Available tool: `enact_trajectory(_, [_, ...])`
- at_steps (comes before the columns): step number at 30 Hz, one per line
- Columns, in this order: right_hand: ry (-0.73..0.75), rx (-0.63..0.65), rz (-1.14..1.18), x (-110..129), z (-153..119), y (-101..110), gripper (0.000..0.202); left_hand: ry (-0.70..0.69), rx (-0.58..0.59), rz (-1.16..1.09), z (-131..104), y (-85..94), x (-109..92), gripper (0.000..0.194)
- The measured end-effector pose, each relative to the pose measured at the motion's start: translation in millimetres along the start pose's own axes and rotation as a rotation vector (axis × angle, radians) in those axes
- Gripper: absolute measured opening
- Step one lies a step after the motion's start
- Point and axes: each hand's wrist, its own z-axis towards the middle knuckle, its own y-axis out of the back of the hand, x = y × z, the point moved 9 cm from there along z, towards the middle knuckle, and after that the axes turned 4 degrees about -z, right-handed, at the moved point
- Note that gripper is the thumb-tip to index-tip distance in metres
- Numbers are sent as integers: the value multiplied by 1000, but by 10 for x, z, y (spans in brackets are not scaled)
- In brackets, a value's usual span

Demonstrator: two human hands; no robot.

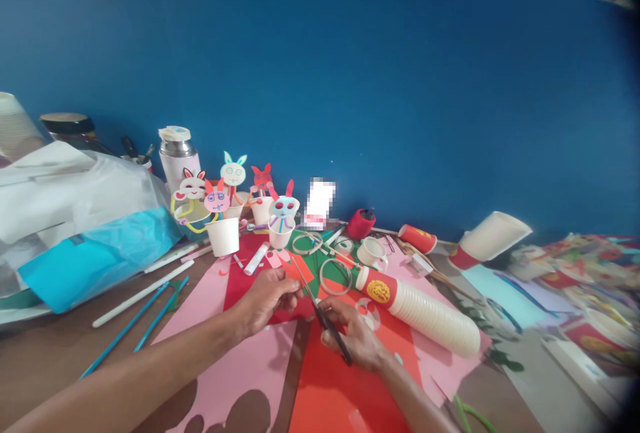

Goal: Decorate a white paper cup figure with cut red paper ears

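My right hand (353,333) grips a pair of dark-handled scissors (325,318), whose blades point up and away to the left. Close to the blades, my left hand (270,293) has its fingers curled in a pinch; what they hold is too small to make out. An orange paper piece (299,270) shows just behind the fingertips, and I cannot tell whether they touch it. Under the hands lie a pink paper sheet (245,363) with round holes and an orange-red sheet (350,393). A white glue stick (257,258) rests beyond my left hand.
Several paper cups with rabbit faces (223,236) stand at the back. A long stack of cups (430,316) lies to the right, near a white mug (373,253) and tape rings (336,278). Blue pipe cleaners (125,330) and a plastic bag (95,220) are at left.
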Motion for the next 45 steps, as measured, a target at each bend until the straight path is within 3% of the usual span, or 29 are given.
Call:
enact_trajectory(12, [38, 4, -37, -2, 5, -18, 23, 10, 33, 52, 20, 4, 12, 9])
enact_trajectory(20, [-41, -12, 4, -65, 4, -10, 22, 13, 30, 49, 19, 0, 13, 9])
enact_trajectory(25, [-89, 7, 16, -77, -6, -18, 23, 11, 40, 54, 31, 15, 19, 10])
enact_trajectory(36, [-38, 77, 3, -13, -9, -26, 23, 35, 107, 119, 39, -16, 43, 12])
enact_trajectory(45, [-143, 41, 74, -95, -8, -22, 24, 45, 90, 119, 59, 16, 58, 12])
